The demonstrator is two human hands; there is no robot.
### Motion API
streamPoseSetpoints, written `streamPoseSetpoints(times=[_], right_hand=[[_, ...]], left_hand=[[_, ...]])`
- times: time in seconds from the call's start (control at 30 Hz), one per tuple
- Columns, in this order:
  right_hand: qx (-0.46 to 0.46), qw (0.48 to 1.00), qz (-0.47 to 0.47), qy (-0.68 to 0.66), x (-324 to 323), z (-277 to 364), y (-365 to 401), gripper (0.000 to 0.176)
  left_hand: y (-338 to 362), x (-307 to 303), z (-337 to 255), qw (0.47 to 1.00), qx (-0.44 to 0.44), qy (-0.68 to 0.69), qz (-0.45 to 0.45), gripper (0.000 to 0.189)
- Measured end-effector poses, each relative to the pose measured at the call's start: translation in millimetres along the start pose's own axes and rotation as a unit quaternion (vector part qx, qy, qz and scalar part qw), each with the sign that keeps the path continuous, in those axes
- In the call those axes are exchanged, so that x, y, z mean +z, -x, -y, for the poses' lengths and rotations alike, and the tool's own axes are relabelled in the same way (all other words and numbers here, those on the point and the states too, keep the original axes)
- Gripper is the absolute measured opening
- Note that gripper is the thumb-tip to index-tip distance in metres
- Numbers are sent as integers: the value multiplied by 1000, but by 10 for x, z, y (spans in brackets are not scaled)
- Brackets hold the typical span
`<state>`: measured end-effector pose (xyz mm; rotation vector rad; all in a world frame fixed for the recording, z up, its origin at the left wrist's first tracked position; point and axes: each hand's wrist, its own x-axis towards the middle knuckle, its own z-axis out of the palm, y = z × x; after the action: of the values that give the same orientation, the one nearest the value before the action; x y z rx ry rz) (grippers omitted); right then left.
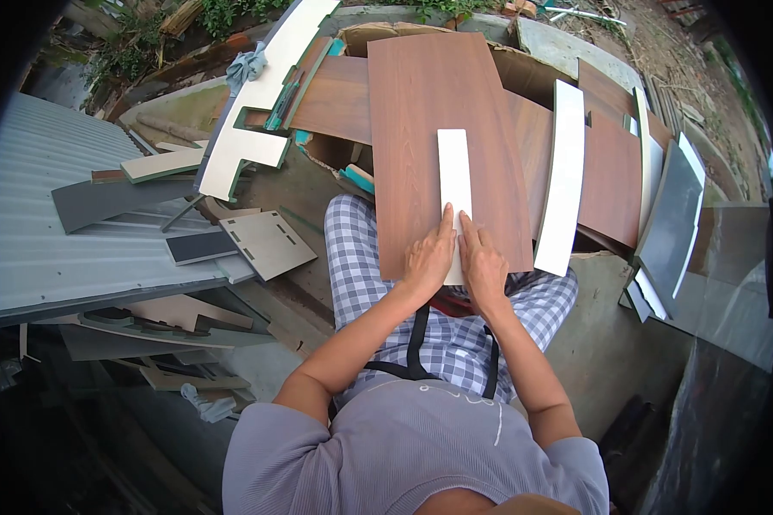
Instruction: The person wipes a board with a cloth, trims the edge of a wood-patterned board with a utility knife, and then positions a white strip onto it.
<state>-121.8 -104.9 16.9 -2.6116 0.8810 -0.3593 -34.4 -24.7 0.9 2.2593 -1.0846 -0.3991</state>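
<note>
A narrow white strip [455, 167] lies lengthwise on a large brown wood-grain board [404, 129], which rests across the lap. At the strip's near end, my left hand [428, 257] touches its left side, index finger stretched forward along it. My right hand [483, 264] mirrors this on the right side, with its fingers extended and resting on strip and board. Neither hand is wrapped round anything. The thumbs and the strip's lower end are partly hidden.
A long white panel [561, 172] leans at the right, beside more brown boards [610, 176] and grey panels [666, 223]. On the left, a notched white panel [258, 103] carries a grey cloth [246, 69]. Offcuts lie on corrugated metal [51, 232]. A cardboard box [524, 73] stands behind the board.
</note>
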Motion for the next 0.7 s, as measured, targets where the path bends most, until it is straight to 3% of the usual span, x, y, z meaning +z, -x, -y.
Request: streamPoseSetpoints(times=[0.23,0.37,0.7], right_hand=[[-16,1000,20,2,174,34,-840,37],[-18,1000,-3,17,336,16,-1561,35],[-31,998,-57,22,615,-83,-2690,36]], left_hand=[[-806,-95,210,999,-15,-13,-51,48],[-1530,-225,286,997,-58,-48,-18,47],[-2676,-303,483,992,-58,-61,-95,42]])
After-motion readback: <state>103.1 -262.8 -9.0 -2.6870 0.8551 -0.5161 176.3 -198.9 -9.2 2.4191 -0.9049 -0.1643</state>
